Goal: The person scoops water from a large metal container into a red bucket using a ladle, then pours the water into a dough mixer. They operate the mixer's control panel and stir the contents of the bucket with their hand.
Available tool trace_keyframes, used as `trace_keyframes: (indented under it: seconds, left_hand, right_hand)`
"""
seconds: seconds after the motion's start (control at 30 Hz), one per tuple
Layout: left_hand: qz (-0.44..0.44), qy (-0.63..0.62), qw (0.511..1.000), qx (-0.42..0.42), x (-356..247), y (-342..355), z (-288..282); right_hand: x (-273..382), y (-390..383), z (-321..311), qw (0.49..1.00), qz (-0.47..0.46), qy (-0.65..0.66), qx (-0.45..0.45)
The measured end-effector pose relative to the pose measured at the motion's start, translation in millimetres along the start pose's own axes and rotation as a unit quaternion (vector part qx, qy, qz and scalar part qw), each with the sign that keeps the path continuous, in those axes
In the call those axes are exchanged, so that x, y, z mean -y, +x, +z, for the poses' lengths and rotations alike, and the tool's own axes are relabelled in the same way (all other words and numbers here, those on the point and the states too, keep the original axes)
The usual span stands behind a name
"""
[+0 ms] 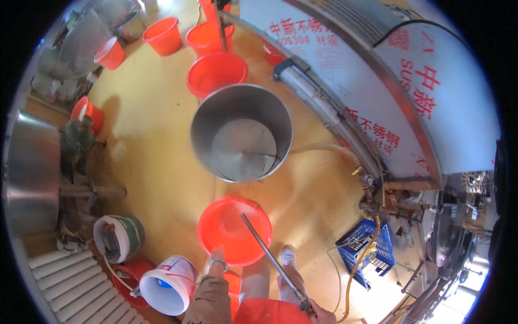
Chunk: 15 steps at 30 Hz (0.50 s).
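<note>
In front of me is an orange-red plastic basin (229, 237) with nothing visible in it. My left hand (217, 252), a band at its wrist, is at the basin's lower left rim and appears closed on it; the fingertips are hard to make out. A long metal rod (274, 261) slants from the lower right up over the basin, its far tip above the basin's inside. Around the rod's near end, by a dark fitting, my right hand (322, 314) is closed. Just beyond the basin stands a tall steel drum (202, 148), with a pale layer or bottom inside.
Several orange buckets and basins (217, 70) stand beyond the drum. White pails (171, 302) are at lower left beside a slatted white surface (70, 283). A blue crate (384, 248) and yellow hose (353, 275) lie right, below a large steel machine (345, 70).
</note>
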<state>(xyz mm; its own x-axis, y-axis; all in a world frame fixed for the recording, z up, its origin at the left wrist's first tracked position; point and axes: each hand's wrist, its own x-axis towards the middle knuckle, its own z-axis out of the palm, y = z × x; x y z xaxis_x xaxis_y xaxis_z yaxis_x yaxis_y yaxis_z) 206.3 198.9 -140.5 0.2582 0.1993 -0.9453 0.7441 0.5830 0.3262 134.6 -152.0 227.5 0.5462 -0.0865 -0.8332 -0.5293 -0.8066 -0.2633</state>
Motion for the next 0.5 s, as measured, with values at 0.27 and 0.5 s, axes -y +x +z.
trace_keyframes:
  seconds: [0.27,0.5]
  left_hand:
    - [0.000,-0.154,0.971,0.181,-119.3,-154.2,128.8]
    - [0.279,-0.124,0.869,0.390,-244.3,-382.2,239.8]
  right_hand:
    - [-50.1,-66.1,-9.3,0.990,-0.144,-0.009,-0.004]
    - [-69.6,-36.6,-7.9,0.942,-0.298,0.152,-0.024]
